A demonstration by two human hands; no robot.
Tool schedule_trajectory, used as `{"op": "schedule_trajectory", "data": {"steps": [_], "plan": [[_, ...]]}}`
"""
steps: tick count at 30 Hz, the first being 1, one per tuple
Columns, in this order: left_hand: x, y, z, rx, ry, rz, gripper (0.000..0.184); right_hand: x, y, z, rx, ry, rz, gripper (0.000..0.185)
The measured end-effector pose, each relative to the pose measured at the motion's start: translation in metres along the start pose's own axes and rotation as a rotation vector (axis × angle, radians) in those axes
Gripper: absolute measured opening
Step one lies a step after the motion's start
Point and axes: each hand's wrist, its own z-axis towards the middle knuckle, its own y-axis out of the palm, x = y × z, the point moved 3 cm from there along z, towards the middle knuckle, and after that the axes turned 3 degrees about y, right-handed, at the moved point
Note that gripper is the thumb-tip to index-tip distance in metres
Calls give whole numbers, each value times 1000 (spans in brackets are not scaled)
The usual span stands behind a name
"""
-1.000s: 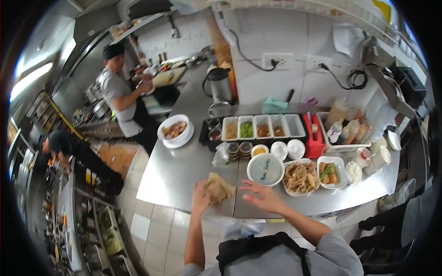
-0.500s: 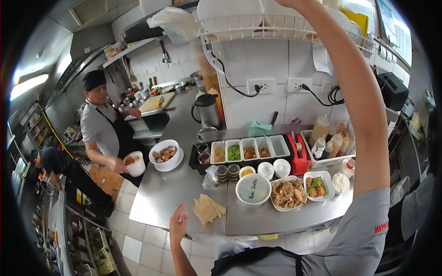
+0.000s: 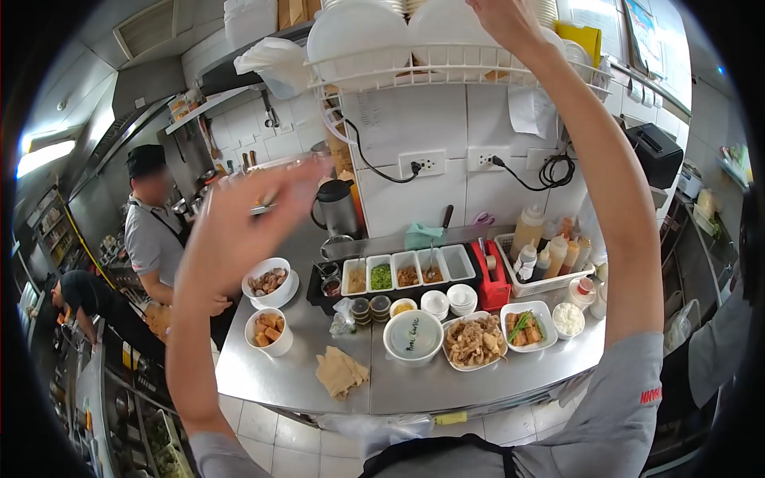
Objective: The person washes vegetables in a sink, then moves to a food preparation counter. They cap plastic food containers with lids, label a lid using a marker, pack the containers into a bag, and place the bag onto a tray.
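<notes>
My left hand [image 3: 255, 211] is raised over the left part of the steel counter [image 3: 295, 382], blurred by motion, and what its fingers do is unclear. My right hand [image 3: 506, 22] reaches up to the white wire rack [image 3: 446, 65], in front of the large white plates [image 3: 450, 32]; its fingertips are cut off by the frame's top edge. Below lie a tan cloth [image 3: 341, 372], a lidded tub with writing [image 3: 413, 336], a dish of brown fried food [image 3: 475, 342] and a dish with green stalks [image 3: 526, 325].
A white tub of orange-brown pieces [image 3: 269, 331] and a white bowl [image 3: 269, 283] stand at the left. Behind are topping trays [image 3: 406, 271], a red dispenser [image 3: 491, 279] and a bottle basket [image 3: 546, 279]. A co-worker [image 3: 151, 227] stands at the left.
My left hand has risen from beside the cloth. My right hand stays up at the rack. The co-worker's tub of orange-brown pieces now stands on the counter. The view has shifted.
</notes>
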Motion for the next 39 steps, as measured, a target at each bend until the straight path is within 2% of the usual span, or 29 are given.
{"op": "schedule_trajectory", "data": {"steps": [2,4,5,7,9,13,16,19,22,25,26,28,31,34,35,38,39], "plan": [[1,-2,81,158,324,155,26,3,3,-4,-35,73,81,12],[12,0,156,269,517,265,31,6,7,-8,-66,143,251,13],[10,3,195,267,491,252,37,4,5,-12,-22,72,311,14],[17,13,244,215,398,157,32,2,-2,-21,64,-68,426,15],[0,29,281,187,410,345,35,3,-12,-25,113,-96,383,14],[-10,51,296,184,293,608,44,27,-6,-22,287,1,372,11],[-7,59,295,254,338,508,49,36,-1,-18,292,125,410,10],[-3,54,296,308,257,464,49,41,5,-12,481,159,432,10],[-16,59,307,400,398,467,42,43,11,-13,520,289,433,11],[-37,62,308,372,319,622,38,32,-17,-13,851,90,330,15],[-38,61,308,342,355,659,42,33,-32,-11,888,59,338,19],[-39,64,309,264,432,731,50,49,-40,-9,809,174,437,19],[-19,58,279,328,532,738,49,76,-43,-21,384,743,609,19],[5,47,282,237,437,-77,48,100,-29,-38,452,686,718,27],[32,45,258,151,291,-393,44,98,-32,-43,442,686,670,26],[54,63,246,159,393,-603,41,82,-40,-57,393,800,823,26],[59,67,243,170,399,-607,40,77,-44,-61,280,795,760,31]]}}
